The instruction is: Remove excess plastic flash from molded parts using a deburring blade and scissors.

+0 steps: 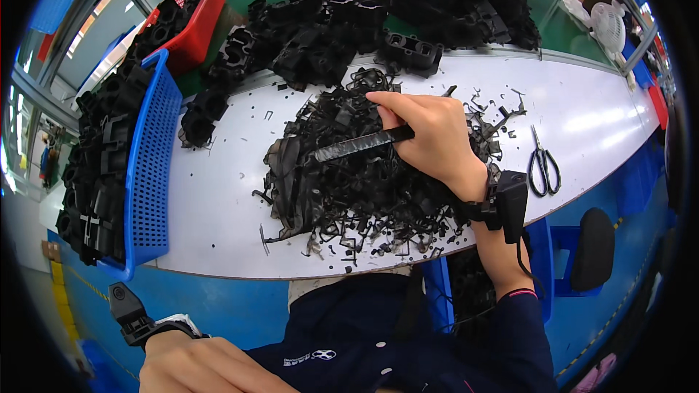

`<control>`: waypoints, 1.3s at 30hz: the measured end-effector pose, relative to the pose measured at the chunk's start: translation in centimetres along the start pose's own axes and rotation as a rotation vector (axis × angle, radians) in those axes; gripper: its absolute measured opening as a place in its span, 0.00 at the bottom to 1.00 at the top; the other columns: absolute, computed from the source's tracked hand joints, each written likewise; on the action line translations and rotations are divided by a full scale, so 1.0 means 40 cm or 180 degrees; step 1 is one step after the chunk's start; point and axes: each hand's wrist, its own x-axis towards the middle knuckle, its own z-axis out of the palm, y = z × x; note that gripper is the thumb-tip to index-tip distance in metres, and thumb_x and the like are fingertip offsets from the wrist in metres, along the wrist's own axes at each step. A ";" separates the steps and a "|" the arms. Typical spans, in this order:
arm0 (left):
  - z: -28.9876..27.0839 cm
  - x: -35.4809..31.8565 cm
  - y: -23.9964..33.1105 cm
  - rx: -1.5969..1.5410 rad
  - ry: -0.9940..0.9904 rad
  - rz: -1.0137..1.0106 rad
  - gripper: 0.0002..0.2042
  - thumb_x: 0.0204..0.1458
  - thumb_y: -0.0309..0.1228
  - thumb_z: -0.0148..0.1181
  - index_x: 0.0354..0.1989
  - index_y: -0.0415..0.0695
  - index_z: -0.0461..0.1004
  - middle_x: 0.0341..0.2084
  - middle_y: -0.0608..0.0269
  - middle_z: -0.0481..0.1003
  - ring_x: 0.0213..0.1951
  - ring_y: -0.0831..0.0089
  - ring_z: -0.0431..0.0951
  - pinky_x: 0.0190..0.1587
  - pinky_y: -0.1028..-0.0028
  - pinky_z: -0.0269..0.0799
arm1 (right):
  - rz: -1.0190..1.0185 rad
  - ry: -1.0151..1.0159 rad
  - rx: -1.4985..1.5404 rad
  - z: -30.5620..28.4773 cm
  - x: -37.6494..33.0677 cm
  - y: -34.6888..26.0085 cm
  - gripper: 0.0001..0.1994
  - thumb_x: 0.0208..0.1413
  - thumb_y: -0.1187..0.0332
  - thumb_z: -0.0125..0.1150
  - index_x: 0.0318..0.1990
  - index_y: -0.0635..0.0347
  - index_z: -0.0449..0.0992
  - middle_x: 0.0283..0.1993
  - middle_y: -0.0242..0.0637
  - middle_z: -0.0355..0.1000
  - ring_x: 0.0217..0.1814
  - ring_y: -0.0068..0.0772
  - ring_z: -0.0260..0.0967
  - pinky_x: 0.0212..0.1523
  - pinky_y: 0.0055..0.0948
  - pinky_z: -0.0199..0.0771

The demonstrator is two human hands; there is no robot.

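Observation:
My right hand [435, 135] is closed around one end of a flat dark strip-like blade [360, 145], with the thumb and forefinger reaching forward. The blade points left over a heap of black plastic scraps [378, 189] on the white table. Long, curved, film-like dark pieces [291, 182] lie at the heap's left side, by the blade's tip. Down at the lower left, my left hand [204, 365] is in front of my body, away from the table. Its fingers run out of the picture, so what they hold, if anything, is hidden. Both wrists wear strapped black devices.
Black-handled scissors [543, 167] lie on the white table [226, 247] right of the heap. A blue basket [151, 175] of black moulded parts stands left, with a red basket [195, 33] behind it. More black moulded parts [320, 29] are piled along the back. A white fan [608, 25] stands far right.

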 end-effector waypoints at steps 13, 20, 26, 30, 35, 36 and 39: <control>-0.222 -0.123 -0.041 0.5137 0.1395 -0.1249 0.15 0.35 0.23 0.56 0.35 0.38 0.66 0.39 0.53 0.69 0.44 0.58 0.67 0.48 0.67 0.60 | 0.0023 0.0108 -0.0208 -0.004 0.007 -0.020 0.14 0.35 0.79 0.55 0.33 0.53 0.74 0.12 0.31 0.63 0.14 0.30 0.62 0.15 0.27 0.58; -0.493 -0.254 -0.084 0.6176 0.2911 -0.1857 0.22 0.39 0.32 0.59 0.45 0.39 0.64 0.43 0.50 0.67 0.47 0.56 0.66 0.49 0.67 0.60 | -0.0010 0.0329 0.1218 -0.055 0.027 -0.079 0.14 0.38 0.82 0.54 0.36 0.59 0.74 0.27 0.34 0.64 0.20 0.20 0.57 0.20 0.17 0.54; -0.582 -0.261 -0.134 0.5501 0.3416 -0.2250 0.22 0.39 0.36 0.59 0.43 0.40 0.64 0.34 0.48 0.72 0.38 0.58 0.73 0.41 0.70 0.65 | -0.0878 -0.0115 0.4312 -0.144 -0.031 -0.256 0.09 0.46 0.67 0.55 0.20 0.61 0.73 0.20 0.35 0.68 0.23 0.26 0.65 0.21 0.21 0.63; -0.590 -0.302 -0.135 0.5311 0.3617 -0.2049 0.21 0.40 0.36 0.58 0.42 0.40 0.65 0.33 0.50 0.72 0.36 0.60 0.73 0.39 0.72 0.66 | -0.1447 0.0767 0.5221 -0.068 -0.002 -0.362 0.15 0.48 0.81 0.43 0.28 0.49 0.76 0.21 0.37 0.67 0.07 0.18 0.45 0.08 0.16 0.38; -0.584 -0.296 -0.148 0.5260 0.3691 -0.2027 0.22 0.39 0.38 0.58 0.42 0.38 0.64 0.34 0.50 0.72 0.37 0.59 0.73 0.40 0.70 0.65 | -0.1292 0.0876 0.5143 -0.040 -0.026 -0.387 0.19 0.51 0.81 0.38 0.30 0.45 0.77 0.21 0.34 0.66 0.07 0.13 0.42 0.07 0.13 0.38; -0.579 -0.296 -0.143 0.5162 0.3818 -0.2061 0.22 0.38 0.38 0.59 0.40 0.38 0.64 0.31 0.51 0.72 0.35 0.60 0.73 0.39 0.71 0.65 | -0.1223 0.0611 0.5384 -0.035 -0.025 -0.382 0.14 0.49 0.79 0.41 0.26 0.49 0.74 0.20 0.35 0.66 0.07 0.18 0.45 0.07 0.16 0.37; -0.576 -0.300 -0.139 0.5018 0.4004 -0.2088 0.24 0.36 0.38 0.61 0.39 0.39 0.61 0.30 0.51 0.71 0.31 0.62 0.72 0.38 0.71 0.65 | -0.1161 0.0066 0.5577 -0.046 -0.015 -0.402 0.09 0.49 0.74 0.42 0.20 0.54 0.68 0.17 0.37 0.64 0.08 0.24 0.52 0.07 0.19 0.41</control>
